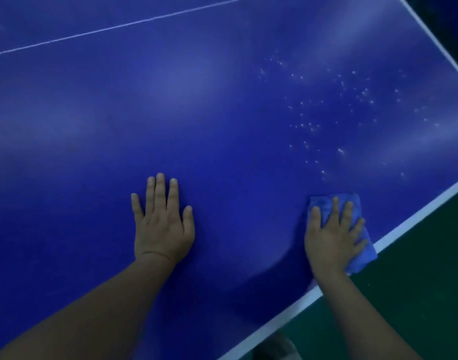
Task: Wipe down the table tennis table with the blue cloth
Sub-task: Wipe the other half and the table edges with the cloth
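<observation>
1. So, your left hand (163, 224) lay flat on the table (222, 113), fingers straight and close together, holding nothing. It looked to be bracing you.
2. Your right hand (331, 237) pressed flat on the cloth (324, 203), fingers spread and straight, not curled round it. The two hands were well apart.
3. The cloth sat folded under that palm, on the table. Its outer corner lapped over the white edge line (417, 211) just right of your right hand, and beyond that line was the floor (417, 281).
4. By my reading, you were in the wiping step itself, working the near corner. A faint curved smear between your hands hinted at a wiped patch, though I cannot say so firmly.
5. Pale specks (326, 113) were scattered ahead of your right hand and out to its right, apart from the cloth. Ahead of your left hand I saw only soft glare and could not tell whether that part was clean.
6. The next move probably called for pushing the cloth forward from your right hand through the specks, with even palm pressure, the cloth kept flat and the left hand planted.
7. The overhanging corner could have folded or slipped off the edge, so drawing the cloth inward first seemed wise.
</observation>
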Demonstrator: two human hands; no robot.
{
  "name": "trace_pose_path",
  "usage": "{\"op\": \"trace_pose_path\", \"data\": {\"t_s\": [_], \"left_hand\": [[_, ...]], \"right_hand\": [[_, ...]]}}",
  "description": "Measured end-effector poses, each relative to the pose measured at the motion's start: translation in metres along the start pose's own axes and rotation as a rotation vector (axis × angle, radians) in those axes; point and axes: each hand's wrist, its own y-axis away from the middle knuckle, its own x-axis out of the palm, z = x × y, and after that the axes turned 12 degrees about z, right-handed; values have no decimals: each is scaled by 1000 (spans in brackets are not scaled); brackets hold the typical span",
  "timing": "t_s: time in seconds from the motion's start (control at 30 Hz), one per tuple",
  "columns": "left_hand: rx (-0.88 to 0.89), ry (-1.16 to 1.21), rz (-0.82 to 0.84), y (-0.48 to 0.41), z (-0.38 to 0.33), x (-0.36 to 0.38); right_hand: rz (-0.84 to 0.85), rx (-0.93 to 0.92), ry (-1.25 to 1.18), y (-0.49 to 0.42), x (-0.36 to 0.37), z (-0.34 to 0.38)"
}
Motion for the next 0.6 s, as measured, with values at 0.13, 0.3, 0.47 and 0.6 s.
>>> {"op": "trace_pose_path", "data": {"t_s": [0.13,0.3,0.47,0.6], "left_hand": [[12,26,4,3,1,-3],[41,100,-17,5,4,-5],[15,57,22,3,-1,-6],[16,71,25,5,-2,-8]], "right_hand": [[-74,-331,103,57,51,81],[46,-907,314,120,76,61],[76,-401,271,26,7,-52],[11,-91,103,-1,-10,-43]]}}
